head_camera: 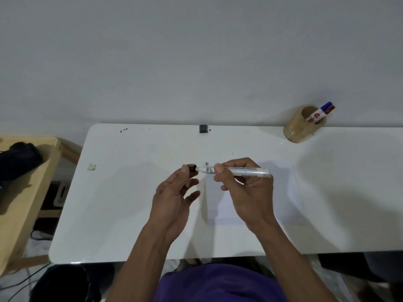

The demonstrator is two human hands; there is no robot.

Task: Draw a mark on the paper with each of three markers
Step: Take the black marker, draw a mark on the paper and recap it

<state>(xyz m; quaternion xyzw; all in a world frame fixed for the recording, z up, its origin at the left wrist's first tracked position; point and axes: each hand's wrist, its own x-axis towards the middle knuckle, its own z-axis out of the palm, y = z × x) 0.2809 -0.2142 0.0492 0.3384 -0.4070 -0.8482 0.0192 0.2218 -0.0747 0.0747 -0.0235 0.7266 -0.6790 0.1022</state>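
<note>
We hold a white-barrelled marker [235,170] level above the paper [285,192] on the white tabletop [130,203], our right hand [244,188] clamped around its barrel. Our left hand [174,199] pinches the black cap [192,168] at the marker's tip. Two more markers [320,115] stand in a wooden holder [298,129] at the far right.

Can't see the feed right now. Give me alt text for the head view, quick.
Over a white table, the right hand holds a white marker level while the left hand pinches its black cap at the tip, above a sheet of paper with small black marks. A wooden holder at the back right holds two more markers.
</note>
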